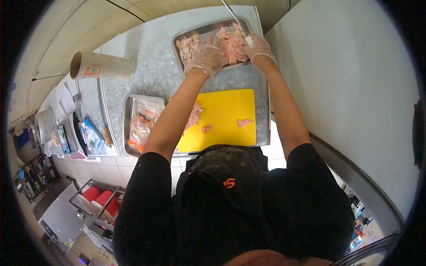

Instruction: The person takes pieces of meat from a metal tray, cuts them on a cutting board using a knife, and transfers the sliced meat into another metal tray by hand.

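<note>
My left hand [206, 58], in a clear plastic glove, reaches into a metal tray [175, 49] at the top of the head view. Its fingers look stretched out between two heaps of meat, though the loose glove blurs their outline. On the left side lies a paler heap of meat pieces [188, 46]; a pinker heap of sliced raw meat [234, 47] lies on the right. My right hand [261, 48], gloved too, is closed round the white handle of a knife [234, 17], whose thin blade points up and away. That hand is beside the pink heap.
Nearer me lies a yellow cutting board [226, 133] with meat scraps [243, 123]. Left of it, a second metal tray [128, 111] holds bagged meat [141, 128]. A large paper roll [104, 66] lies at the upper left. A pale wall panel [346, 71] borders the right side.
</note>
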### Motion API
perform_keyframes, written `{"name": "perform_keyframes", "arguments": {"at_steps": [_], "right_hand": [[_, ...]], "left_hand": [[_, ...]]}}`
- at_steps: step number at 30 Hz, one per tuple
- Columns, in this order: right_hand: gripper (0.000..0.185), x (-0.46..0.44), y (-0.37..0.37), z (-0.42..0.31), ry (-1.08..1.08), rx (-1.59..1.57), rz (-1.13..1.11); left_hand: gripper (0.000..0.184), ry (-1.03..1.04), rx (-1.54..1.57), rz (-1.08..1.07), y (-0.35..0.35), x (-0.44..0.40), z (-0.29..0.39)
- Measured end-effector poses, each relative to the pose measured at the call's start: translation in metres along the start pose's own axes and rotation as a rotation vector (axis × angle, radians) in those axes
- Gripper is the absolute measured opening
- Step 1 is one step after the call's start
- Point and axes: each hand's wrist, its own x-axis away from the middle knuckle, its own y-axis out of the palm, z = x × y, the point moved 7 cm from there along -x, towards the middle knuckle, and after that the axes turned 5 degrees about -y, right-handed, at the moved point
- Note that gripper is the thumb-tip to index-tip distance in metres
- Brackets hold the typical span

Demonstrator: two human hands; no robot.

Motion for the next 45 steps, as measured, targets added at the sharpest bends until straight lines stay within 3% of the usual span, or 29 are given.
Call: {"name": "perform_keyframes", "arguments": {"at_steps": [1, 3, 5, 7, 9, 11, 12, 15, 18, 20, 21, 23, 25, 27, 29, 30, 32, 33, 35, 36, 38, 43, 45], "right_hand": [[0.047, 0.004, -0.004, -0.001, 0.002, -0.003, 0.002], [0.044, 0.014, -0.005, 0.002, 0.049, -0.028, -0.032], [0.041, 0.038, -0.011, 0.007, -0.007, -0.050, -0.006], [0.040, 0.071, -0.005, 0.022, -0.050, -0.104, 0.003], [0.042, 0.123, 0.002, 0.018, -0.023, -0.108, -0.069], [0.040, 0.187, 0.022, 0.015, -0.055, -0.120, -0.200], [0.039, 0.213, 0.047, 0.025, -0.100, -0.163, -0.276], [0.034, 0.269, 0.073, 0.022, 0.067, 0.084, -0.391], [0.024, 0.282, 0.102, 0.021, -0.175, 0.218, -0.311], [0.019, 0.274, 0.096, -0.009, -0.412, 0.047, -0.161], [0.019, 0.268, 0.098, -0.009, -0.425, 0.054, -0.145], [0.019, 0.244, 0.099, 0.000, -0.312, 0.004, -0.102], [0.022, 0.210, 0.087, 0.003, -0.228, -0.053, -0.082], [0.029, 0.177, 0.048, -0.011, -0.079, -0.151, 0.008], [0.035, 0.143, -0.004, -0.036, 0.003, -0.259, 0.123], [0.037, 0.124, -0.016, -0.039, 0.040, -0.329, 0.150], [0.038, 0.080, -0.020, -0.020, -0.008, -0.244, 0.217], [0.038, 0.072, -0.029, -0.018, -0.042, -0.164, 0.282], [0.038, 0.069, -0.036, -0.013, -0.032, -0.101, 0.287], [0.037, 0.075, -0.035, -0.010, 0.000, -0.039, 0.288], [0.037, 0.096, -0.012, 0.008, 0.020, -0.125, 0.157], [0.031, 0.200, 0.059, 0.022, 0.182, -0.469, -0.109], [0.029, 0.225, 0.111, 0.010, 0.117, -0.552, -0.193]], "left_hand": [[0.055, 0.003, -0.002, -0.001, -0.001, 0.006, -0.003], [0.035, 0.072, 0.083, -0.125, -0.010, 0.025, 0.001], [0.034, 0.162, 0.006, -0.102, -0.006, 0.067, 0.001], [0.028, 0.052, 0.119, -0.341, 0.013, 0.129, -0.001], [0.026, 0.198, 0.128, -0.352, 0.007, 0.196, 0.014], [0.026, 0.060, 0.279, -0.121, 0.037, 0.249, 0.004], [0.026, 0.057, 0.278, -0.116, 0.037, 0.260, 0.008], [0.027, -0.074, 0.364, -0.220, 0.052, 0.277, 0.010], [0.024, -0.008, 0.361, -0.064, 0.077, 0.278, 0.008], [0.025, 0.030, 0.155, -0.109, 0.105, 0.271, 0.002], [0.025, 0.033, 0.148, -0.088, 0.089, 0.257, 0.008], [0.018, -0.329, 0.546, -0.093, 0.059, 0.226, 0.000], [0.020, -0.369, 0.565, 0.012, 0.024, 0.183, 0.005], [0.024, -0.354, 0.908, 0.224, 0.010, 0.143, 0.006], [0.029, -0.354, 0.975, 0.009, -0.042, 0.106, 0.032], [0.029, -0.353, 0.976, 0.026, -0.040, 0.089, 0.025], [0.032, -0.216, 0.512, 0.057, -0.025, 0.064, 0.018], [0.032, -0.225, 0.513, 0.070, -0.020, 0.068, 0.010], [0.034, -0.015, 0.321, 0.205, -0.027, 0.082, -0.009], [0.034, -0.032, 0.315, 0.211, -0.017, 0.099, -0.035], [0.034, 0.085, 0.234, 0.237, 0.005, 0.155, -0.067], [0.031, -0.302, 0.454, 0.066, 0.040, 0.285, -0.080], [0.030, -0.404, 0.514, 0.035, 0.052, 0.306, -0.089]]}}
